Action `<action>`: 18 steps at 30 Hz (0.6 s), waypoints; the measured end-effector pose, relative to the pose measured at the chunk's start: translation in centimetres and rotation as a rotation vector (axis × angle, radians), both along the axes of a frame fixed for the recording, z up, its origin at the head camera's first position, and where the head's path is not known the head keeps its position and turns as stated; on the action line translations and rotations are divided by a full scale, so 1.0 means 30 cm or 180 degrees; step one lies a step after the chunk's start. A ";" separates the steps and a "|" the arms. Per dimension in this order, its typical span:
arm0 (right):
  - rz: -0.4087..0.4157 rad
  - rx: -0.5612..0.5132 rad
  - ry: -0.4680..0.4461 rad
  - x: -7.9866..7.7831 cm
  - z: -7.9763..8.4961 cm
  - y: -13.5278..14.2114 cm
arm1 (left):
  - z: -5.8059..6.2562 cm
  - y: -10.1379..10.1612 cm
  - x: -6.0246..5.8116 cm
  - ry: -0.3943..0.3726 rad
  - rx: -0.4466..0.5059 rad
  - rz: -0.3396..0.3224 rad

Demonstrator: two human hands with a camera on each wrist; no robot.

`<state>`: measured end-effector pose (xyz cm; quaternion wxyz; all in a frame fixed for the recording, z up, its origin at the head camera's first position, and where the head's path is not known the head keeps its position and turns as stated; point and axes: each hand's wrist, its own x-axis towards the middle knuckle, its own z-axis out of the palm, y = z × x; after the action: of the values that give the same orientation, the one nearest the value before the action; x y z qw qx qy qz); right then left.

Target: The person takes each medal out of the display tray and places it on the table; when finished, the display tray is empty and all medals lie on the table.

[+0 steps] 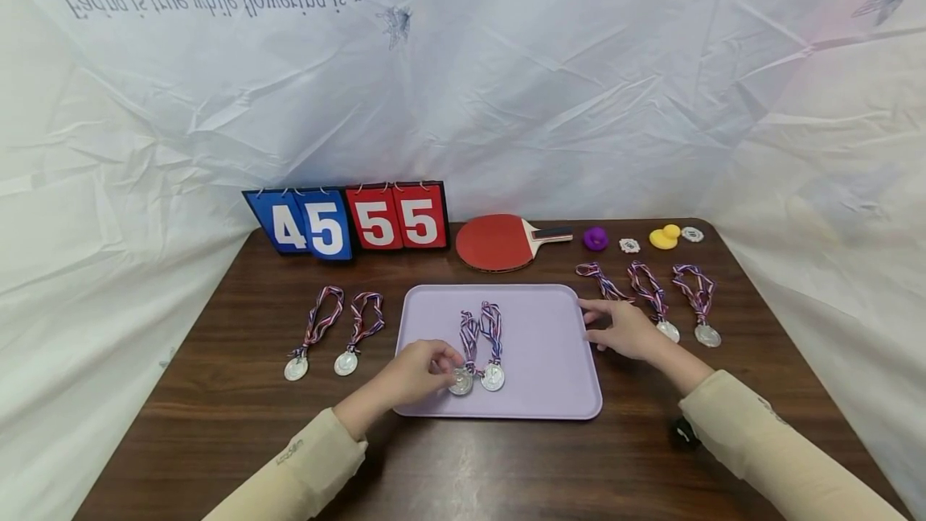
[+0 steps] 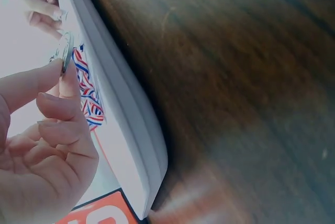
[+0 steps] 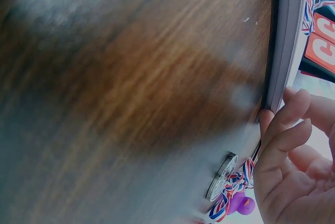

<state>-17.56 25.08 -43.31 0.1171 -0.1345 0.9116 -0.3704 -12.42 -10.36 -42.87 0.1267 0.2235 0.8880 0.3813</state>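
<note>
A lilac tray (image 1: pixel 542 392) lies on the wooden table with two silver medals on striped red, white and blue ribbons. My left hand (image 1: pixel 423 372) pinches the left medal (image 1: pixel 461 383) between thumb and fingertip; in the left wrist view this medal (image 2: pixel 66 51) stands on edge, its ribbon (image 2: pixel 88 90) trailing along the tray wall. Beside it, the other medal (image 1: pixel 493 377) lies flat with its ribbon stretched toward the back. At the tray's right side, my right hand (image 1: pixel 618 328) grips the rim (image 3: pixel 285 51) with bent fingers.
Two medals (image 1: pixel 346 363) lie left of the tray; several more (image 1: pixel 707 335) lie to its right. Along the back stand a flip scoreboard (image 1: pixel 347 222), a red paddle (image 1: pixel 495 242), a purple duck (image 1: pixel 596 239), a yellow duck (image 1: pixel 664 237) and two small white discs (image 1: pixel 629 246).
</note>
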 end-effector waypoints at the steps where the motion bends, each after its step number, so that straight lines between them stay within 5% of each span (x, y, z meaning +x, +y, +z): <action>1: 0.0000 0.0005 -0.0001 0.000 0.000 0.000 | 0.003 -0.002 0.000 -0.0021 -0.0008 0.0006; 11: 0.0025 0.0029 0.0004 -0.001 0.000 0.001 | 0.023 -0.025 0.000 -0.0032 -0.0103 -0.0048; 18: 0.0008 0.0053 -0.0016 -0.001 0.002 0.001 | 0.054 -0.048 -0.003 0.0031 -0.0013 0.0123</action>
<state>-17.58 25.11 -43.24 0.1209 -0.1338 0.9142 -0.3629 -12.51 -11.79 -41.25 0.1155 0.2079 0.8936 0.3808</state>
